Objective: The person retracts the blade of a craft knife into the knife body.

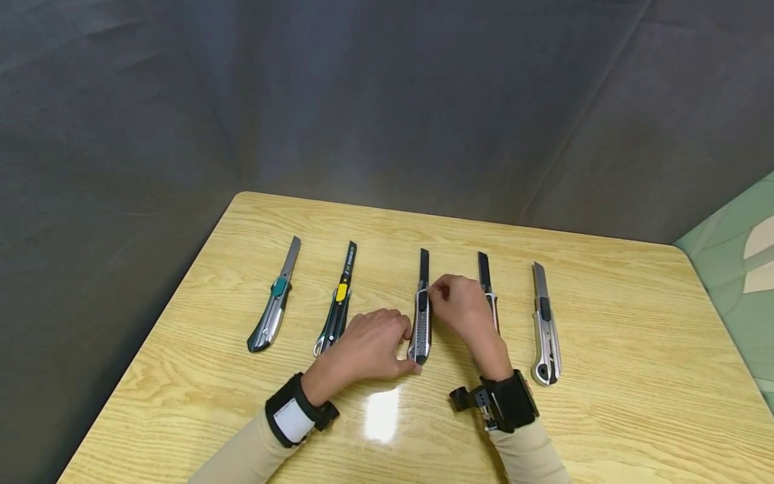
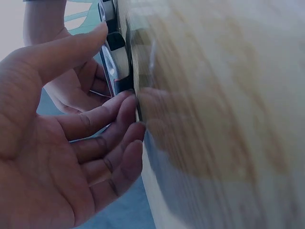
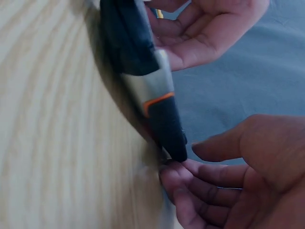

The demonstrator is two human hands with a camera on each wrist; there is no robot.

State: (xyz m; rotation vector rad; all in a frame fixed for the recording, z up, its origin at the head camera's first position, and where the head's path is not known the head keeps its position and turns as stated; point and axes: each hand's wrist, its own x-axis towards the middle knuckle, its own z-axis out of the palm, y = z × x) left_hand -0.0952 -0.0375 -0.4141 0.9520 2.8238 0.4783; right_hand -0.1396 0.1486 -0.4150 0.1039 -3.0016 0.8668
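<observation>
A grey snap-off utility knife with a dark extended blade lies on the table between my hands. My left hand holds its near end, thumb at the butt and bent fingers along its left side. In the left wrist view, my left hand has the knife's handle between thumb and fingers. Beside the slider, my right hand touches the knife's right side. The right wrist view shows my right hand with fingertips against the knife's dark tip and its thumb apart.
Other utility knives lie in the same row: a green-and-silver one at far left, one with a yellow slider, one partly under my right hand, and a silver one at right. A dark curtain hangs behind the wooden table.
</observation>
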